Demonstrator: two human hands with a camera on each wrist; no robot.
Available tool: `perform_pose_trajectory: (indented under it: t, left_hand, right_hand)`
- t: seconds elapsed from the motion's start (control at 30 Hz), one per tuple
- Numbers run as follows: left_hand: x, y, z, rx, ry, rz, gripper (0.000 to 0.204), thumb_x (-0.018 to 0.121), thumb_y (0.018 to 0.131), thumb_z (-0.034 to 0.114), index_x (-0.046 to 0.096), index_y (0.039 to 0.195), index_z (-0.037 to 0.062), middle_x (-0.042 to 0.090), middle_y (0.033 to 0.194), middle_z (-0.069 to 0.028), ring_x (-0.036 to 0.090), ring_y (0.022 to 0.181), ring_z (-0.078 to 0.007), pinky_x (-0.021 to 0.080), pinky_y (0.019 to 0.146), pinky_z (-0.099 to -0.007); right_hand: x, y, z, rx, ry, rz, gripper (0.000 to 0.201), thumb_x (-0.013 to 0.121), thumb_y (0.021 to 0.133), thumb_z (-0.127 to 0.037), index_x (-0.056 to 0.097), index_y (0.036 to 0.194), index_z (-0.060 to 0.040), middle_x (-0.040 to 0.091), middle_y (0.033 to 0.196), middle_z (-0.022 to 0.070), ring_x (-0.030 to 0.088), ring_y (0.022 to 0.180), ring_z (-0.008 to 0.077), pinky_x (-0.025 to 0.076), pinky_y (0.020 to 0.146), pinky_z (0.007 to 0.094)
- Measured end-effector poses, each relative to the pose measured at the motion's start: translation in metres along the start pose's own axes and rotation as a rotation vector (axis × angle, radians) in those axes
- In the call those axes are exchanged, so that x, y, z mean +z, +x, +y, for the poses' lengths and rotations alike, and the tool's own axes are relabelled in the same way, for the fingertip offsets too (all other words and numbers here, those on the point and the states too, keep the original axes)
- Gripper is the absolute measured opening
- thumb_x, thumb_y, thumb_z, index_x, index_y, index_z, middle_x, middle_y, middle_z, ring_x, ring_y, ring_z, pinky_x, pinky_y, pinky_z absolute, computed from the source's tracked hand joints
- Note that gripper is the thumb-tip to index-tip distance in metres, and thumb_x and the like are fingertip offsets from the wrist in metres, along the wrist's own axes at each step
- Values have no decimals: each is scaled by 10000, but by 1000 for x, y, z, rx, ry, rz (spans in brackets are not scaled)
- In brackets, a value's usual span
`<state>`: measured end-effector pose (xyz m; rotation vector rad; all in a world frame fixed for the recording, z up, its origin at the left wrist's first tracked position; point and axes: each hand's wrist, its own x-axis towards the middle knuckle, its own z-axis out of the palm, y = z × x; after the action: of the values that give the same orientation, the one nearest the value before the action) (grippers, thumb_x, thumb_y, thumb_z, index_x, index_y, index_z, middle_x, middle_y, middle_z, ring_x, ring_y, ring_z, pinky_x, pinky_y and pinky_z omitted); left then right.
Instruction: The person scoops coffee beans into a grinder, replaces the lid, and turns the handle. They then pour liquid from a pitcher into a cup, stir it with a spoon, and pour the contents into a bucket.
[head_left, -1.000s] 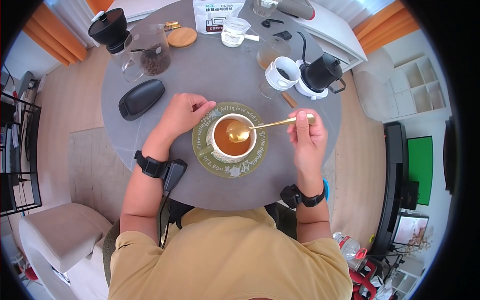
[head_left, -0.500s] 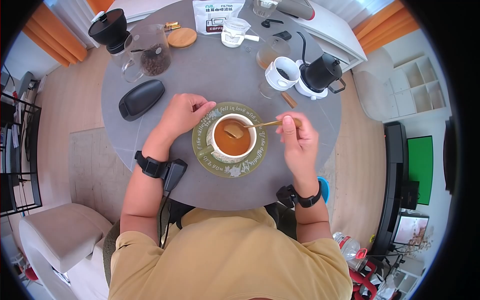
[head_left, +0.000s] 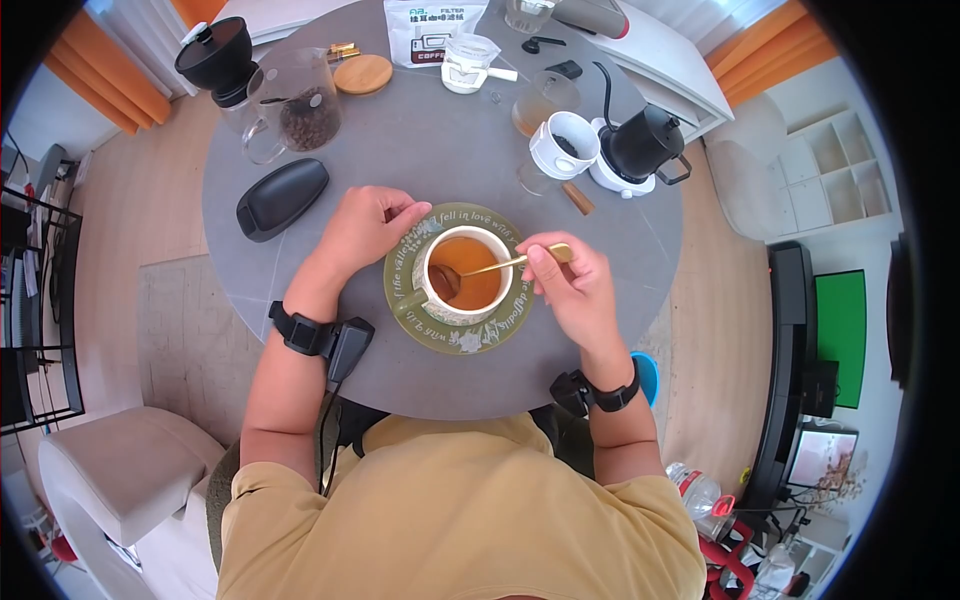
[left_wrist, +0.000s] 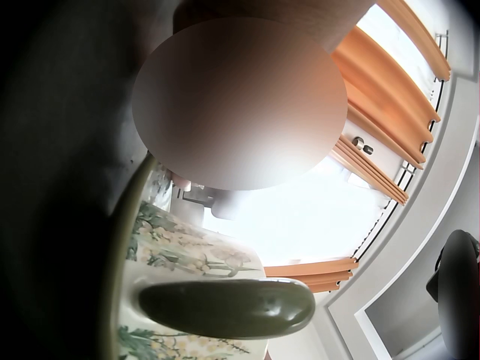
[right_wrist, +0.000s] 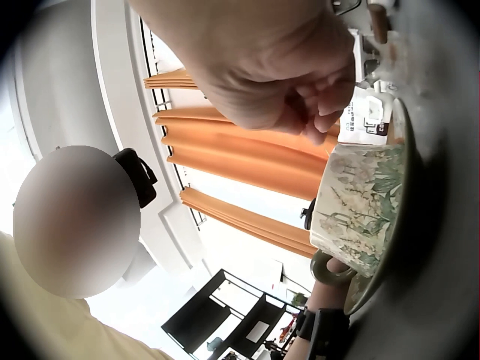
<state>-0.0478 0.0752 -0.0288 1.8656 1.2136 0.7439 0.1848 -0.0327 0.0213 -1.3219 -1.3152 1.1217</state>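
The gold spoon (head_left: 490, 267) slants from the right hand (head_left: 575, 295), which pinches its handle, into the cup (head_left: 451, 317) between the hands. It should be light, stiff and a little slippery when wet, best taken near the broad end of its handle. The cup looks ceramic: fragile, weightier for its amber-brown liquid (head_left: 482, 287), and best held by its green handle (left_wrist: 225, 309), on the left hand's side. Inside it is white; outside, flowers and leaves cover a pale wall. Beneath lies a green saucer (head_left: 470, 343) with white lettering. The left hand (head_left: 362, 230) has curled fingers at its rim; I cannot tell whether they grip it. Beyond the right hand, a black kettle (head_left: 642, 145) stands on the desk (head_left: 440, 385).
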Motion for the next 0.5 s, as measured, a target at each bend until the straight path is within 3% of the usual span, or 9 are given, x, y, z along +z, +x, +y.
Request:
perform_pose_trajectory:
  t: [0.07,0.13,0.17,0.2,0.23,0.37,0.43,0.5]
  left_hand:
    - [-1,0,1,1,4,-1,259,667,840,245,681,777,-6,576,547,-111,502,460,-157,407,477,-293]
    - [-1,0,1,1,9,-2,258,668,839,243,681,777,-7,577,547,-110,503,461,-155,407,477,-292]
    - [-1,0,0,2,15,-16,260,664,853,238,683,790,-14,581,553,-64,485,486,-99,394,476,-262]
    - [-1,0,-1,2,21,-30,262,661,866,233,685,803,-21,586,559,-17,467,511,-43,382,475,-233]
    - [-1,0,0,2,21,-31,262,661,866,233,685,803,-21,586,559,-17,467,511,-43,382,475,-233]
    - [-1,0,-1,13,30,-22,260,659,867,229,685,806,-23,586,561,-15,467,515,-41,381,475,-230]
    - [-1,0,-1,15,28,-24,260,659,867,228,684,806,-24,586,561,-14,468,516,-41,380,475,-230]
    - [-1,0,0,0,20,-30,260,658,868,226,684,804,-24,585,561,-13,469,519,-39,381,475,-229]
  right_hand:
    - [-2,-3,-2,-21,9,-19,128,574,923,-126,648,961,-29,601,694,-3,510,607,39,379,529,195]
    - [-7,-7,-4,-365,-238,-55,99,609,871,-52,675,945,-46,617,727,41,543,609,101,406,535,224]
    - [-7,-8,-8,-365,-238,-55,99,609,871,-52,675,945,-46,617,727,41,543,609,101,406,535,224]
    - [-8,-11,-15,-488,-328,-55,110,628,837,-35,687,927,-57,618,739,56,549,608,138,418,537,239]
    - [-9,-13,-20,-612,-418,-55,128,648,804,-17,698,910,-68,618,751,71,555,608,175,430,539,254]
    - [-18,-20,-22,-712,-523,-110,184,670,735,-4,703,904,-71,621,769,71,552,606,204,444,542,275]
    - [-19,-23,-22,-754,-643,-228,237,677,670,7,703,892,-74,627,778,61,561,611,206,452,541,292]
    - [-20,-25,-23,-767,-597,-213,261,672,649,13,702,894,-74,627,780,62,561,610,208,449,534,294]
